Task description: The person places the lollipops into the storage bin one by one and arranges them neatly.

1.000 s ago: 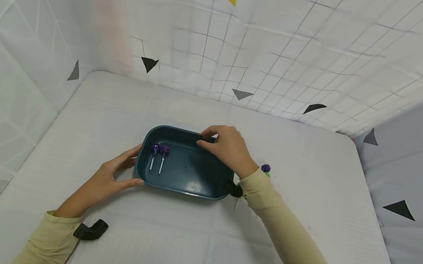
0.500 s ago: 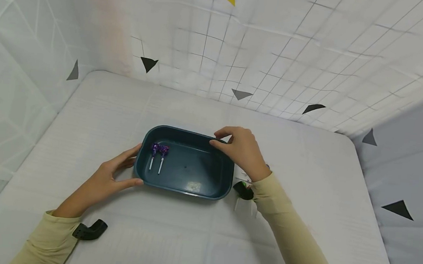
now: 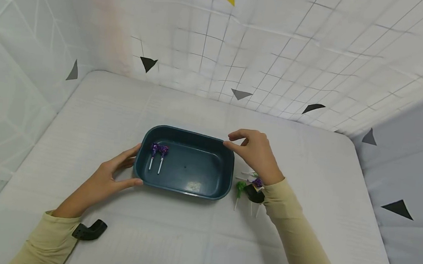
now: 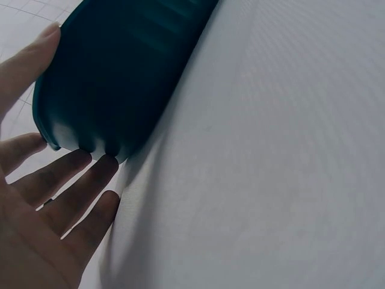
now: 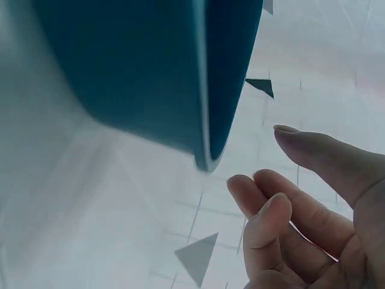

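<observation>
A dark teal tray (image 3: 193,164) stands on the white table, with two purple-wrapped lollipops (image 3: 154,149) lying side by side at its left end. My left hand (image 3: 111,177) touches the tray's left end; the left wrist view shows fairly straight, spread fingers (image 4: 78,192) against its wall and the thumb at the rim. Over the tray's far right corner is my right hand (image 3: 255,150), thumb and fingers apart, holding nothing. In the right wrist view this hand (image 5: 307,211) is clear of the tray rim, its fingers loosely bent.
Right of the tray lie several more lollipops, among them a green one (image 3: 240,187) and a purple one (image 3: 257,182), partly hidden by my right wrist and a black wrist device (image 3: 254,193). Another black device (image 3: 90,229) is at my left wrist. White fabric walls surround the table.
My right hand has moved right, from over the tray's inside to its far right corner. More of the lollipops on the right now show. The left hand and tray have stayed put.
</observation>
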The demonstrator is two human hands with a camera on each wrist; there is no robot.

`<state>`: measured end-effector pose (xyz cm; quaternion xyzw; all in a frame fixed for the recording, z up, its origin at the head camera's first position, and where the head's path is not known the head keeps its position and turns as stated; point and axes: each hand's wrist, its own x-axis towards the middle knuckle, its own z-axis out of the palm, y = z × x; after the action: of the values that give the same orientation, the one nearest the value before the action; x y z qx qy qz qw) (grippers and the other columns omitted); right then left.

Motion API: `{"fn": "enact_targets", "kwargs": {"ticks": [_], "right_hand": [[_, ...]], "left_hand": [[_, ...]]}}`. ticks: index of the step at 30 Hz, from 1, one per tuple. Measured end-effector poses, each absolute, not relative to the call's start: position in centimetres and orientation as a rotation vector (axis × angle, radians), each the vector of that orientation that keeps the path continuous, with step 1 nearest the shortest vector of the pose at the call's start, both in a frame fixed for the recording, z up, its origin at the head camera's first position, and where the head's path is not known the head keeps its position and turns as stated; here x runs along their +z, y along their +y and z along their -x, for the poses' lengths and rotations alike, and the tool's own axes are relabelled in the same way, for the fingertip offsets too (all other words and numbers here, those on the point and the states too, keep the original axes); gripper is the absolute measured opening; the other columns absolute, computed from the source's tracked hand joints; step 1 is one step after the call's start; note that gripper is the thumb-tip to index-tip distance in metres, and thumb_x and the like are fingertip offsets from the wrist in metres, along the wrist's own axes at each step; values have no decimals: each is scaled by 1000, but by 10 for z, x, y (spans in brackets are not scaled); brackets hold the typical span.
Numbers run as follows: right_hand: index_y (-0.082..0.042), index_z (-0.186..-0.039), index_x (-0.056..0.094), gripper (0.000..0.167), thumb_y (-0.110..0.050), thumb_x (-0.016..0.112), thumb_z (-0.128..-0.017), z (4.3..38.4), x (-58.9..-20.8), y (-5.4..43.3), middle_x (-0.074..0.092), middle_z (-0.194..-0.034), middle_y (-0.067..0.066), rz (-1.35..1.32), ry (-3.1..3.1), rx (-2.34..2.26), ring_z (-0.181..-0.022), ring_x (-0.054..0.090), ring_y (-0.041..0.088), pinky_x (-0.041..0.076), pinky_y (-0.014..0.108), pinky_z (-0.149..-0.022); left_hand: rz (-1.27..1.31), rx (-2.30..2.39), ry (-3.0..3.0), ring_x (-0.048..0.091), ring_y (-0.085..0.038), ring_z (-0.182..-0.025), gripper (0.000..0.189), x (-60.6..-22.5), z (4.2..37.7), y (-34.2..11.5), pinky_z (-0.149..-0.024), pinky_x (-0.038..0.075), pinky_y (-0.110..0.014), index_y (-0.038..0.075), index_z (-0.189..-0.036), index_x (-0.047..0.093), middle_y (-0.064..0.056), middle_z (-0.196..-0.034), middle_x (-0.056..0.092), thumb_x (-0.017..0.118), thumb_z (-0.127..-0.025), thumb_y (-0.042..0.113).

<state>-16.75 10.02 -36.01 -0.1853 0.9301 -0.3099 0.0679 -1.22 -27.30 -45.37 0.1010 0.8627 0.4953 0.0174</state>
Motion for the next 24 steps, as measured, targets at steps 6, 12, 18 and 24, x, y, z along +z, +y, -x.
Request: {"fn": "enact_targets", "kwargs": {"ticks": [6, 12, 18, 24], "right_hand": [[-14, -112, 80, 28, -35, 78, -93, 167, -363, 117, 79, -111, 3, 519, 2830, -912, -75, 68, 18, 56, 33, -66], [-12, -114, 79, 30, -35, 78, -93, 167, -366, 133, 78, -113, 6, 466, 2853, -884, -78, 68, 20, 56, 31, -64], [-9, -116, 78, 33, -34, 77, -94, 166, -371, 149, 78, -115, 10, 426, 2869, -862, -81, 70, 23, 57, 31, -66], [-7, -116, 78, 35, -35, 77, -94, 166, -376, 161, 78, -113, 12, 376, 2890, -835, -81, 70, 25, 55, 30, -63]], "left_hand": [[-327, 1544, 2677, 55, -40, -136, 97, -454, 13, -273, -108, 39, 0, 31, -165, 25, -17, -159, 46, 83, -88, 19], [-329, 1541, 2681, 55, -41, -135, 98, -454, 13, -274, -108, 39, 0, 31, -165, 25, -16, -159, 46, 83, -88, 18], [-312, 1529, 2686, 55, -38, -136, 97, -455, 12, -274, -107, 39, 0, 33, -165, 25, -16, -158, 48, 83, -89, 20], [-322, 1544, 2683, 53, -9, -138, 97, -456, 13, -274, -108, 39, -1, 32, -165, 26, -15, -158, 48, 84, -88, 19]]}}
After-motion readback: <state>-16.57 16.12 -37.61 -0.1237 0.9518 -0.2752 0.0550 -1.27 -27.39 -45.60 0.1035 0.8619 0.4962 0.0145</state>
